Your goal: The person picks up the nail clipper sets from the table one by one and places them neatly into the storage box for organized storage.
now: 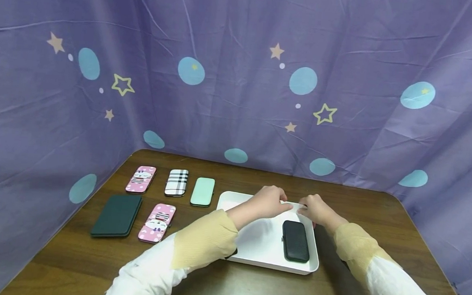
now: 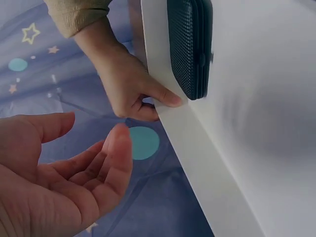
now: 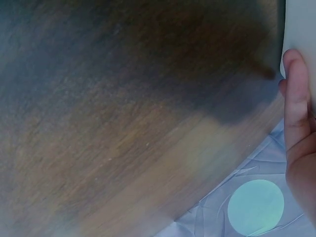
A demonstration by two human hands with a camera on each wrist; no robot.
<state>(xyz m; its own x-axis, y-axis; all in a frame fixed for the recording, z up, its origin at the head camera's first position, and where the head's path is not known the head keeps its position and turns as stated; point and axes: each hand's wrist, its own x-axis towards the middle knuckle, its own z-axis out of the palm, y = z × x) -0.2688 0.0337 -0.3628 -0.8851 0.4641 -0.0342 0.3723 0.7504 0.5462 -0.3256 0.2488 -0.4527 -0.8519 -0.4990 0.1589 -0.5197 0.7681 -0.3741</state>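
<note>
We report, nearest first, a white tray (image 1: 260,244) on the wooden table (image 1: 247,292), with a black case (image 1: 295,241) lying in its right part, just beside the right wall. To the tray's left, apart from it, we note a pink case (image 1: 157,223) and, further left, a dark green case (image 1: 117,216). At the tray's far right corner, the right hand (image 1: 317,210) pinches the wall, thumb inside and fingers outside. The left hand (image 1: 268,202) hangs over the far side, fingers loosely bent, grasping nothing. We cannot tell whether the tray is slightly raised at that corner. Beyond the near cases we record a mint case (image 1: 202,192), a plaid case (image 1: 176,182) and a second pink case (image 1: 141,179), then the patterned curtain (image 1: 240,75). We judge the step in hand to be handling the tray by its wall. We would advise a firm thumb, a matching hold by the left hand on the opposite wall, and a level base; in our opinion, a one-sided pull could tilt the tray and slide the black case.
</note>
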